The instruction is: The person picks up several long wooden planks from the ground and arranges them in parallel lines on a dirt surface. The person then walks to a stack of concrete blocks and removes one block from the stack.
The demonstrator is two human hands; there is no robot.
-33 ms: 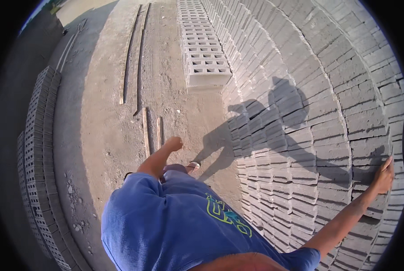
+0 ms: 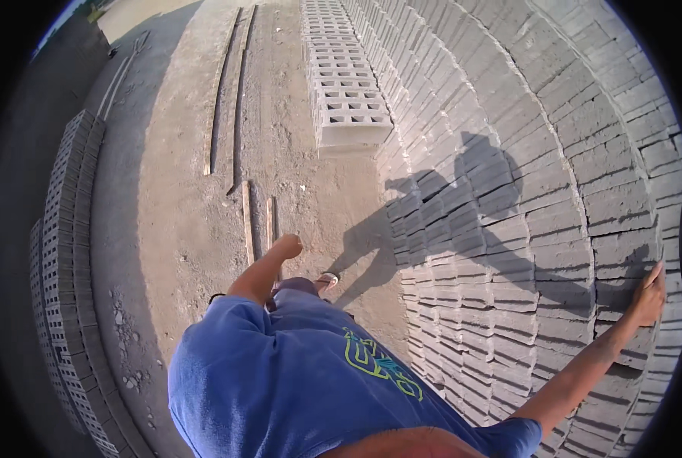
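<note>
My right hand point(image 2: 648, 296) rests on the tall wall of stacked grey concrete blocks point(image 2: 554, 221) at the right, arm stretched out. Its fingers are extended along the block faces, and it grips nothing. In front of my body hangs my left hand point(image 2: 287, 245), bent at the elbow above the dirt ground. Its fingers look curled in, and nothing sticks out of it. My shadow falls across the ground and the block wall.
A low row of hollow blocks point(image 2: 354, 136) runs along the wall's foot ahead. Long wooden strips point(image 2: 248, 221) lie on the dirt. More hollow blocks point(image 2: 66, 267) are stacked in shade at the left, with rubble point(image 2: 132, 378) near them.
My left hand has shifted slightly left and down, and my torso has moved a little. My right hand stays on the same blocks.
</note>
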